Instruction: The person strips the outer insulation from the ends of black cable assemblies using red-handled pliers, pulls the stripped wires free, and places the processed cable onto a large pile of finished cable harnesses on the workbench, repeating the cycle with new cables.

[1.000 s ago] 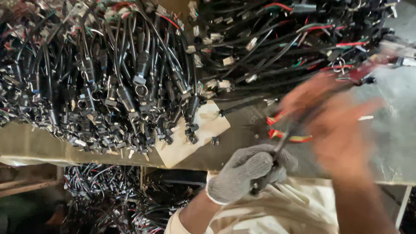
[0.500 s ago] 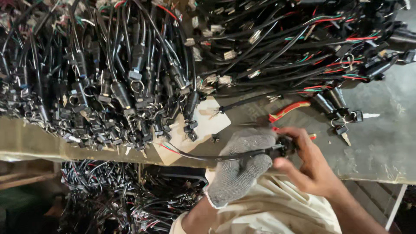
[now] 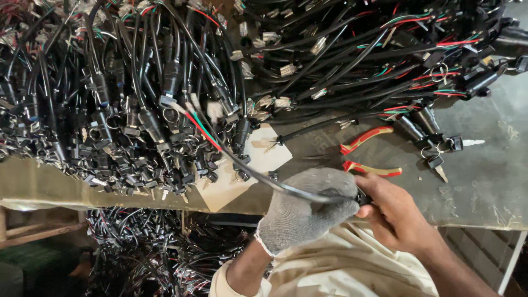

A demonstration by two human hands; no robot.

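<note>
Grey metal desk [image 3: 489, 181] is covered w/ a big heap of black cable harnesses [image 3: 165, 99]. One thin black cable w/ red & green wires [image 3: 247, 168] is gripped at the desk's near edge by the left hand [image 3: 308, 209], in a grey knit glove, closed. Its end is pinched by the bare right hand [image 3: 393, 214]. Red-handled pliers [image 3: 368, 151] are seen just beyond the hands.

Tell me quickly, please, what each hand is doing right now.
Left hand: gloved, closed around a black cable.
Right hand: bare, fingers pinching the cable's end beside the glove.
</note>
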